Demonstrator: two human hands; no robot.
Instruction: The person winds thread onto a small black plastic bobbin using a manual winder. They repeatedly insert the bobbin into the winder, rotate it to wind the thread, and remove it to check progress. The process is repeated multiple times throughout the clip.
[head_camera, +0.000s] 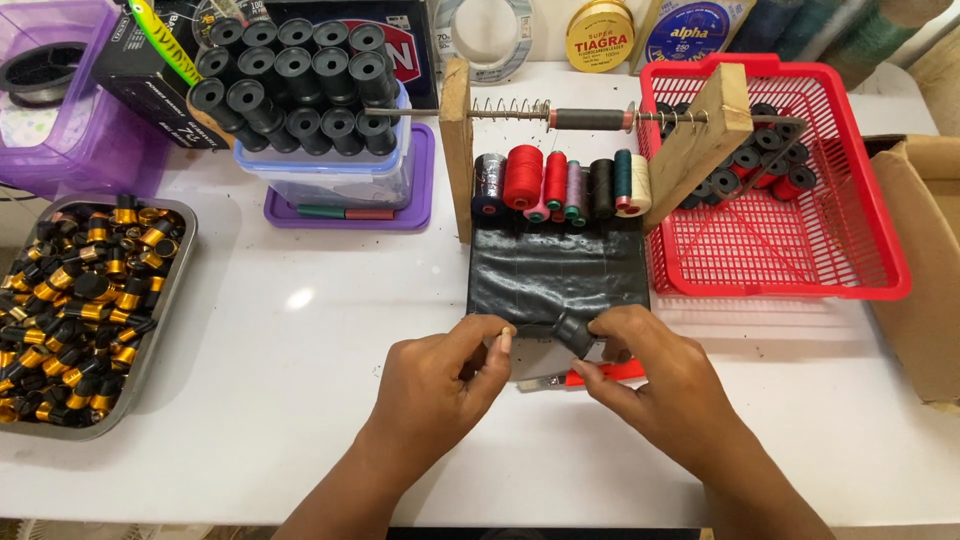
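One black spool (576, 334) pinched in your right hand (650, 375); left hand (440, 385) fingers closed, contents unclear; approx. 8 thread spools (560, 185) on rack.

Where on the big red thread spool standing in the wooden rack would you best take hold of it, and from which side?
Grip the big red thread spool around its wound middle, coming from above and the front: neighbouring spools crowd its sides, the wooden rack's post stands left, and the metal rod runs behind.

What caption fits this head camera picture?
Two hands, left hand and right hand, hold a small black spool before a wooden thread rack.
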